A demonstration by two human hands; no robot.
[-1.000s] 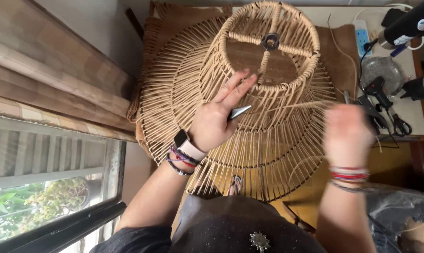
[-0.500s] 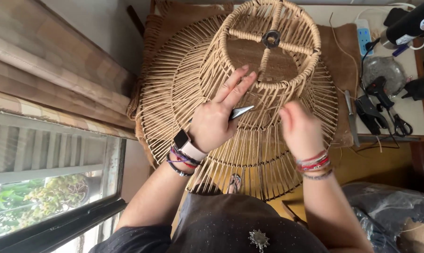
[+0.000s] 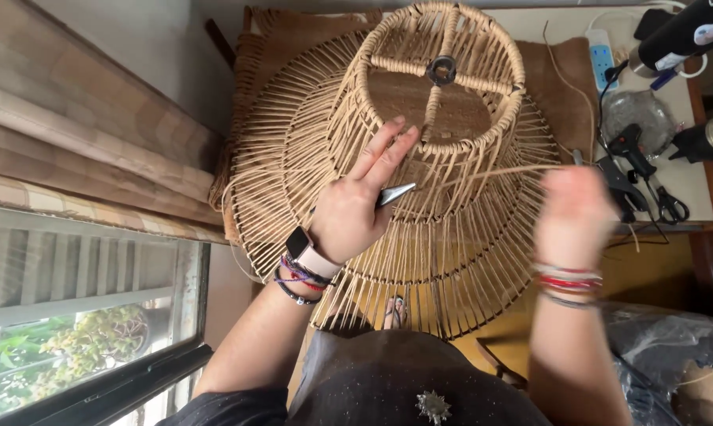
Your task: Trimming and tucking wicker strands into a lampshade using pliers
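Since the earlier frame the right hand (image 3: 575, 211) has swung outward from the woven wall to the right edge of the frame, drawing a single pale cord strand (image 3: 494, 171) taut behind it; the left hand (image 3: 355, 207) has kept its place. Centre: a large tiered lampshade frame wrapped in tan rattan-like cord (image 3: 388, 173), lying between the person's arms, its narrow upper ring with a cross-brace and dark metal socket ring (image 3: 441, 70) facing the camera, its wide lower tiers fanning out toward the person's lap. Left hand: laid flat on the shade's side, index and middle fingers extended together along the ribs, a small silvery pointed tool (image 3: 394, 194) tucked under the palm; a pale-strapped wristwatch (image 3: 307, 251) and beaded bracelets at the wrist. Right hand: motion-blurred, so its fingers cannot be told as spread or closed, though the strand runs straight to it. Beneath the shade: a brown woven mat (image 3: 309, 31) on a white worktable (image 3: 692, 170). Right side of the table: black glue gun (image 3: 631, 144), black-handled scissors (image 3: 672, 207), white power strip (image 3: 602, 55). Lower left: a window (image 3: 72, 315) with greenery outside.
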